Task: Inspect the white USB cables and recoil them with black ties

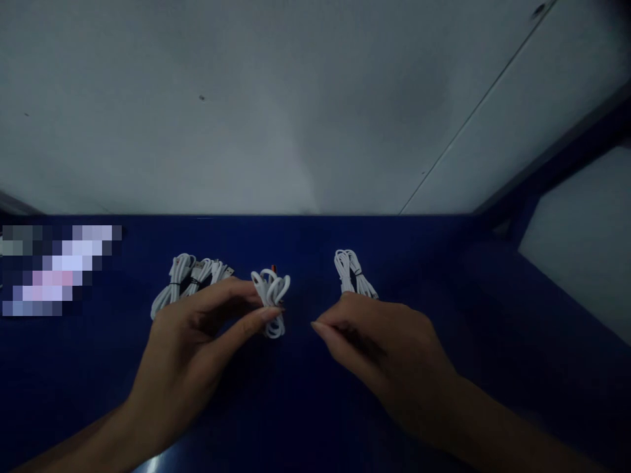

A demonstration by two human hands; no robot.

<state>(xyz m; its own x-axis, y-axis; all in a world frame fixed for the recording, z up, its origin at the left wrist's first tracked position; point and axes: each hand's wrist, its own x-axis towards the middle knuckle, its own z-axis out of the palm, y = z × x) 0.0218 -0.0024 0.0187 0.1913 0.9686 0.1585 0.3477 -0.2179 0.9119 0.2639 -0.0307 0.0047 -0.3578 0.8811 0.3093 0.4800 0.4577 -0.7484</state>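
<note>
My left hand (192, 348) pinches a coiled white cable (272, 288) between thumb and fingers, its loops standing up above the fingertips. A small orange and dark tip shows behind those loops. To the right, my right hand (394, 351) is closed, thumb and forefinger pressed together; whatever may be between them is too small or hidden to make out. Just beyond its knuckles lies another bundled white cable (349, 270) with a dark tie. Past my left hand rest tied white cables (181, 270), partly covered by the hand, with metal USB plugs showing at their right.
The work surface is a dark blue table (305, 407). A pale wall panel (296, 118) rises along its far edge. At the far left lies a blurred-out, pixelated bright object (64, 269). A blue frame bar (552, 171) slants along the right side.
</note>
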